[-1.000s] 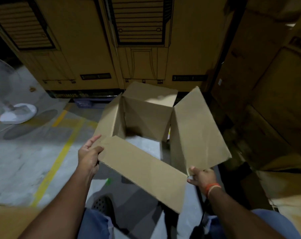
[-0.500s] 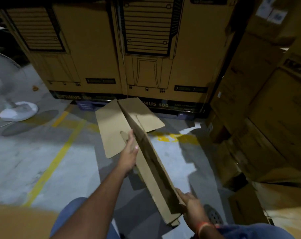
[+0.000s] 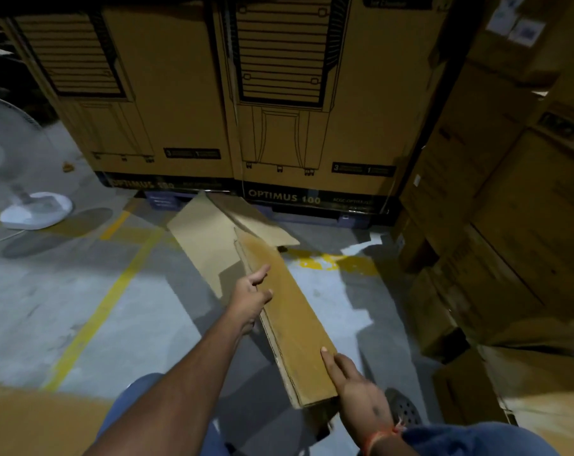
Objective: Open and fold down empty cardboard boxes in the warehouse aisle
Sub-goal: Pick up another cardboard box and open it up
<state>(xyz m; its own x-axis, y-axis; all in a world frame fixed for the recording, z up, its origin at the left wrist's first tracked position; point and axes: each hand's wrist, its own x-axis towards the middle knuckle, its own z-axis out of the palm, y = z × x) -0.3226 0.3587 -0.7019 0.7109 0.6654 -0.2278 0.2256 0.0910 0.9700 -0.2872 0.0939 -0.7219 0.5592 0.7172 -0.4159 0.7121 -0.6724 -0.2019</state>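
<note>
I have the cardboard box (image 3: 279, 307) collapsed almost flat and held on edge above the aisle floor (image 3: 65, 307), between my two hands. Its long axis runs away from me and a little to the left, from near my right knee toward the stacked cartons (image 3: 279, 93) ahead, where its loose flaps splay out low by the pallet. My left hand (image 3: 251, 299) rests against the left face about halfway along, fingers (image 3: 261, 274) mostly straight and only loosely spread, pressing rather than gripping. My right hand (image 3: 361, 390) is at the near end, index finger laid straight along the top panel; I cannot tell whether the thumb hooks under the edge. The right hand is nearer to me and carries the end, so I judge the final flattening turns on the left hand pushing that side panel rightward, across the long axis.
</note>
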